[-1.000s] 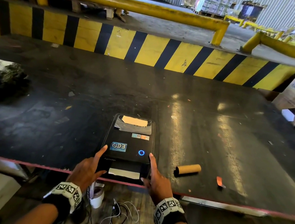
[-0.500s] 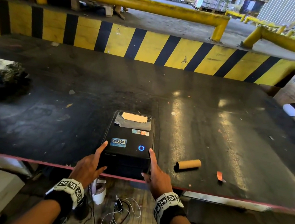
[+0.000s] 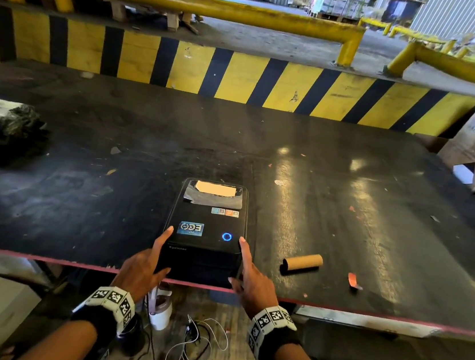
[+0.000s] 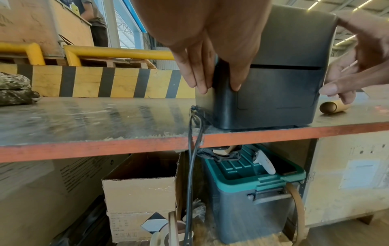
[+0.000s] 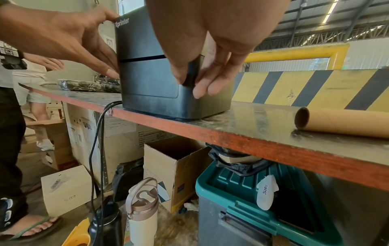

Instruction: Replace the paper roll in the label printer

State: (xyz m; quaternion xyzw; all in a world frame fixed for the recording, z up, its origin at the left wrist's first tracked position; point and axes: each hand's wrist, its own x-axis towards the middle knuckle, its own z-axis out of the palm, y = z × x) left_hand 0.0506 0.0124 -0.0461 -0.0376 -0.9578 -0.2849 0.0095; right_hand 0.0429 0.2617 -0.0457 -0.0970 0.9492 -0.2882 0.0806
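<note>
At the near edge of the workbench (image 3: 46, 216) stands the label printer (image 3: 206, 230), a black plastic box with its lid closed and a blue ring light glowing on top. We see both hands pressed against it. Our left hand (image 3: 142, 267) lies along its left side with straight fingers, thumb on the front corner; our right hand (image 3: 251, 277) lies along its right side the same way. Neither hand is curled around anything: the printer is clamped between flat palms and fingers. The wrist views show the fingertips (image 4: 197, 83) pointing down the side walls, close to the seam where the lid meets the body.

Near the printer's right side, on the bench, lies an empty cardboard core (image 3: 302, 264), and beyond it a small red scrap (image 3: 352, 279). We cannot see a fresh roll anywhere on the bench. A black cable (image 5: 99, 126) drops from the printer over the bench edge.

We judge the printer to be rigid, fairly light and smooth-sided, so it could slide on the glossy top toward the edge. The best hold is probably on both side walls at once, where lid releases often sit. The lid hinge and cable should be treated gently.
</note>
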